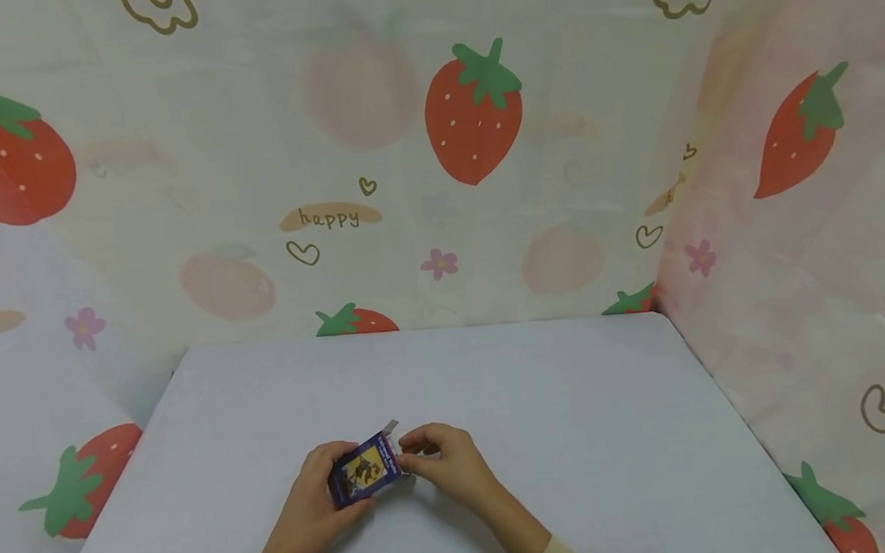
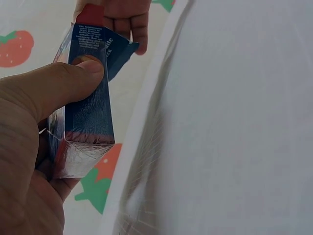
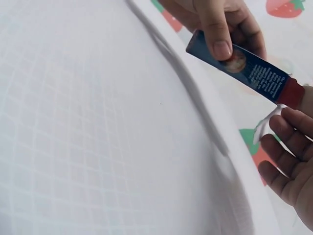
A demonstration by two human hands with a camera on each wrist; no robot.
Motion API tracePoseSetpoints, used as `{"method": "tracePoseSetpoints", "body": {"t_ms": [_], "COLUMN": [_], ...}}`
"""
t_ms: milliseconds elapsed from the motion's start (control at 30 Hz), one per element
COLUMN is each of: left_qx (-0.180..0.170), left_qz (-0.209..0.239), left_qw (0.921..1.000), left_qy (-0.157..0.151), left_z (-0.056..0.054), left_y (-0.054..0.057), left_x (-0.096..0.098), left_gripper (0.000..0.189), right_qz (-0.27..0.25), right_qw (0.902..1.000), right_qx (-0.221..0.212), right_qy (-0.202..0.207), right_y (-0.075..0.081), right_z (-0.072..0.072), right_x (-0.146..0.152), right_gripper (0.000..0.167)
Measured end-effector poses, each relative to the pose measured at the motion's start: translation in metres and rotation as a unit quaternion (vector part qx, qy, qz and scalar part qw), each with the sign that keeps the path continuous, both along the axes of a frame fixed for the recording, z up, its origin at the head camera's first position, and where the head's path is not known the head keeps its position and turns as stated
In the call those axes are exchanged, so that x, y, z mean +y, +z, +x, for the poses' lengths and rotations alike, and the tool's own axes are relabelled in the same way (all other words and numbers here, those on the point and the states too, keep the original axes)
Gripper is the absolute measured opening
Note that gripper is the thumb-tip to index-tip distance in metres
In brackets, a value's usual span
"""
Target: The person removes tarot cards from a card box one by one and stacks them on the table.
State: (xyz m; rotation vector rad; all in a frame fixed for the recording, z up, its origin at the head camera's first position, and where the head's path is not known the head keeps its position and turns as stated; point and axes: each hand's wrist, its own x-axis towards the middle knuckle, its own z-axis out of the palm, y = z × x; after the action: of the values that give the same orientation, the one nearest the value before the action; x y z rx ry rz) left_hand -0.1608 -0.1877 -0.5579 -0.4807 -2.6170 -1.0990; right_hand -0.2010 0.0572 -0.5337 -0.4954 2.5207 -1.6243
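My left hand grips a small dark blue card box with a yellow picture on its front. Its thumb presses on the narrow printed side in the left wrist view. At the box's upper end, a flap stands up, and a red end tab shows in the right wrist view. My right hand has thumb and forefinger right at this opened end, its other fingers loosely bent. Whether those two fingertips pinch anything, I cannot tell. The inside of the box is hidden.
Both hands are over the near part of a white-covered table. Behind it and along its sides hangs a pale curtain printed with strawberries, hearts and flowers.
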Motion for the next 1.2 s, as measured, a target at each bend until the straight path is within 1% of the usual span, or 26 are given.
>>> {"method": "tracePoseSetpoints", "body": {"t_ms": [267,567,700,900,1067,1200], "left_qx": [0.007,0.031,0.027,0.024,0.021,0.02], "left_qz": [-0.001,0.003,0.005,0.005,0.002,-0.003], "left_qw": [1.0,0.9995,0.9996,0.9997,0.9998,0.9998], "left_qy": [0.007,0.001,0.001,-0.001,0.002,0.005], "left_z": [-0.0013,-0.0017,-0.0005,0.001,0.0012,0.0004], "left_y": [0.0013,-0.0047,-0.0057,-0.0043,-0.0043,-0.0051], "left_x": [0.0015,0.0012,0.0014,0.0022,0.0026,0.0026], "left_gripper": [0.082,0.082,0.083,0.082,0.082,0.082], "right_qz": [-0.001,0.008,0.009,0.015,0.009,-0.001], "right_qw": [0.9998,0.9993,0.9991,0.9989,0.9985,0.9984], "right_qx": [0.008,0.016,0.014,0.018,0.025,0.023], "right_qy": [-0.017,-0.034,-0.038,-0.042,-0.048,-0.052], "right_y": [-0.0006,-0.0032,-0.003,-0.003,-0.0019,-0.0011], "right_z": [-0.0004,0.0021,0.0033,0.0035,0.0037,0.0037], "right_x": [-0.0043,-0.0049,-0.0044,-0.0042,-0.0034,-0.0014], "right_gripper": [0.019,0.017,0.015,0.014,0.014,0.012]}}
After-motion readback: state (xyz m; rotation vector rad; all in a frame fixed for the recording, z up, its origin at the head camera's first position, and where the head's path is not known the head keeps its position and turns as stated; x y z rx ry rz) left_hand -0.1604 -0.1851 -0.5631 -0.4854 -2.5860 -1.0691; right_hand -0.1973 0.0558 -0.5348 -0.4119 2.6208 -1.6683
